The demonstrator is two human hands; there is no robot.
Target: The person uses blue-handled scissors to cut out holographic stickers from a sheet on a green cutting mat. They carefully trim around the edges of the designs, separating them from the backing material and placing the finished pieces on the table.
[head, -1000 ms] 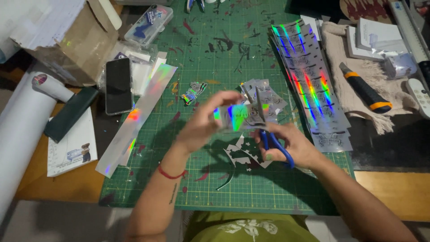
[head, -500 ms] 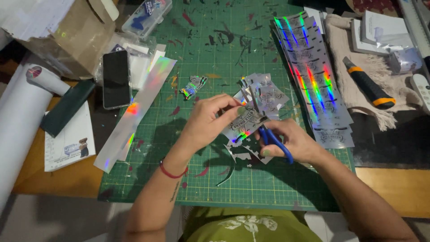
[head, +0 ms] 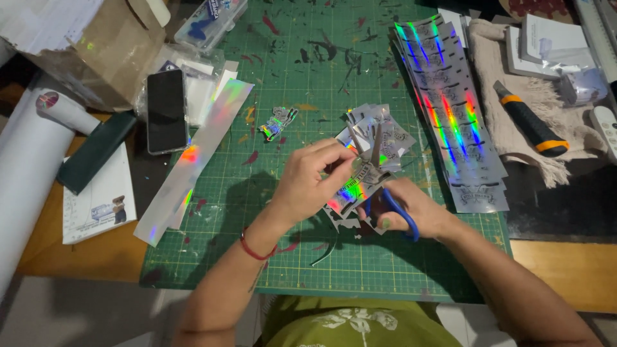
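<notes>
Over the green cutting mat (head: 257, 257), left hand (head: 308, 183) pinches a holographic sticker (head: 353, 189) against right hand's (head: 411, 209) scissors (head: 379, 173).

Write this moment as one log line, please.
left hand: holds holographic sticker | right hand: cuts with blue scissors | surface: green cutting mat

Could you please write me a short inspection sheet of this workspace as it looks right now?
Surface: green cutting mat, paint-stained, on a wooden table.
Job's things: blue-handled scissors cutting a holographic sticker; cut stickers piled behind.
Clutter: holographic sheets, utility knife, phone, cardboard box, white roll.
Grippers: left hand pinches the sticker; right hand works the scissors.
Cables: nothing seen.
Surroundings: beige cloth at right.
</notes>
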